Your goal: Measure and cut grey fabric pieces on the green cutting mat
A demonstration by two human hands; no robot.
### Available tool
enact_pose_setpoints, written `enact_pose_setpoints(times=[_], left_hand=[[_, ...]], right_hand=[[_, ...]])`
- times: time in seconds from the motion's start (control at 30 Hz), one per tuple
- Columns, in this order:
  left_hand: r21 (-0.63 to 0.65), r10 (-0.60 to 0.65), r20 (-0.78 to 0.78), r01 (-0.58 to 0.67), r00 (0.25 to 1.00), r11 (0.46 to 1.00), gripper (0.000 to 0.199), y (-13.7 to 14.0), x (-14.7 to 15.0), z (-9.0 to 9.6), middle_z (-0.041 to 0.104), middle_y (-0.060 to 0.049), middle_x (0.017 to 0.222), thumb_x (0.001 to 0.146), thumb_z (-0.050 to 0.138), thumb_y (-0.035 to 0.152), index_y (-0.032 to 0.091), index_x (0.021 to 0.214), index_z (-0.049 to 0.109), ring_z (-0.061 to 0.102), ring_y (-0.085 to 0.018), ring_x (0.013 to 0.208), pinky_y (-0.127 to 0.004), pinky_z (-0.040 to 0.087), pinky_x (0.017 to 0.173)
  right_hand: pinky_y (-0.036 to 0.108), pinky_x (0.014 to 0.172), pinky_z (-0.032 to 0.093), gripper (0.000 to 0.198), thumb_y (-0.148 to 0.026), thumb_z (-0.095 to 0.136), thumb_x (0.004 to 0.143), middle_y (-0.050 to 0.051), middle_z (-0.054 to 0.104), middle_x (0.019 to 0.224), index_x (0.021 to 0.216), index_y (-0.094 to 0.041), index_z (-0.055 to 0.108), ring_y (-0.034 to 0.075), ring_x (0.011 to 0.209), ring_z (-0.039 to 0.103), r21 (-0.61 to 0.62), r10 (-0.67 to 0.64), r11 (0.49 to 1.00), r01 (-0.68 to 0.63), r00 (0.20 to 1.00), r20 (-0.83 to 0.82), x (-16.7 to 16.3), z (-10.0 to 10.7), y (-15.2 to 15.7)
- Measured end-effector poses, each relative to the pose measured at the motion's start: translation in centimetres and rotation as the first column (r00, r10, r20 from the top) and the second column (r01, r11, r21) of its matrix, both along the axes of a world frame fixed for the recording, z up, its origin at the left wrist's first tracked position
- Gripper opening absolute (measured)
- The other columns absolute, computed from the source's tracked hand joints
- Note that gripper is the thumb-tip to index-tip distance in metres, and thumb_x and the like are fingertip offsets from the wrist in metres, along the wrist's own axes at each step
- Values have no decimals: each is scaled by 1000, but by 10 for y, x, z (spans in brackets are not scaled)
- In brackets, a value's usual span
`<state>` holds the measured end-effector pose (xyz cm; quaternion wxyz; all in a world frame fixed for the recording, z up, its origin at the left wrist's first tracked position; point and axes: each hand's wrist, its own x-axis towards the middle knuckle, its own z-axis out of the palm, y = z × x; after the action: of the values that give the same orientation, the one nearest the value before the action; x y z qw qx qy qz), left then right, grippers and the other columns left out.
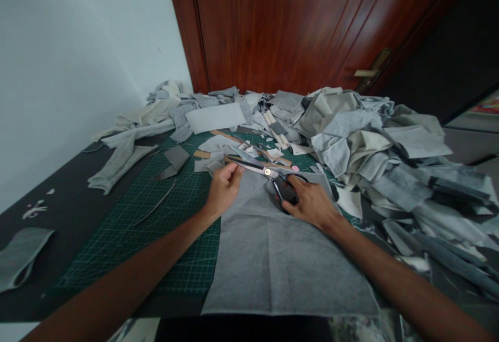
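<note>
A large piece of grey fabric (296,259) lies in front of me, its near edge at the table's front. My right hand (310,199) is closed around the black handles of a pair of scissors (267,172), which point left along the far edge of the cloth. The blades are parted slightly. My left hand (226,186) pinches the far left corner of the grey fabric, right beside the blade tips. Its fingertips partly hide the corner.
Under the cloth is a green cutting mat (175,248) on a dark table (62,212). Heaped fabric scraps (351,139) fill the right and back. A white strip (215,118) and small offcuts lie beyond the scissors. A folded grey piece (23,253) sits far left; a wooden door (273,30) stands behind.
</note>
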<state>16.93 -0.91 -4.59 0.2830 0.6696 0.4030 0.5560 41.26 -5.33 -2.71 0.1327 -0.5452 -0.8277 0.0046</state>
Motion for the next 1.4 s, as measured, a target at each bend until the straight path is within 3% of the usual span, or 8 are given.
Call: enact_pose_setpoints(times=[0.17,0.6,0.9,1.07,1.23,1.4], left_hand=[[27,15,-12,-15,1000,1000,38,1,0,0,37,5,54,97,53,37,20,64,47,33,-10,48,-25,26,47],[61,37,-42,-35,998,998,34,1,1,1,40,4,57,98,51,35,20,68,51,36,-11,52,-25,29,49],[-8,23,14,-23,1000,1000,40,-1,2,5,34,6,53,96,57,40,19,63,48,31,-9,47,-24,23,45],[-96,1,186,17,982,995,21,4,3,2,54,3,60,91,61,36,19,78,60,48,-11,53,-22,35,49],[-96,56,285,-29,957,995,16,10,5,-4,64,2,66,82,71,32,19,88,64,53,-10,53,-19,35,45],[-37,-12,267,23,964,999,17,5,8,4,72,-2,82,88,67,35,18,91,65,65,-13,72,-24,52,67]], right_hand=[[31,65,41,36,-43,58,91,10,75,104,116,-17,55,25,80,72,-22,12,1000,-12,999,32,1,0,1],[31,65,40,28,-39,58,94,8,74,97,111,-18,56,25,80,71,-72,36,997,-34,999,33,3,2,1],[29,63,38,24,-35,55,94,8,74,97,111,-19,55,23,79,70,-62,43,997,-40,998,43,4,-5,2],[30,63,38,22,-34,54,91,7,74,94,107,-19,55,23,77,70,-46,39,998,-40,999,-28,0,-5,-2],[31,62,37,32,-44,58,88,7,74,94,107,-19,55,24,74,70,-21,21,1000,-22,999,-50,-4,-3,-6],[30,61,37,32,-46,58,87,7,73,84,104,-19,56,25,72,69,-3,-13,1000,13,998,-68,-7,-5,-8]])
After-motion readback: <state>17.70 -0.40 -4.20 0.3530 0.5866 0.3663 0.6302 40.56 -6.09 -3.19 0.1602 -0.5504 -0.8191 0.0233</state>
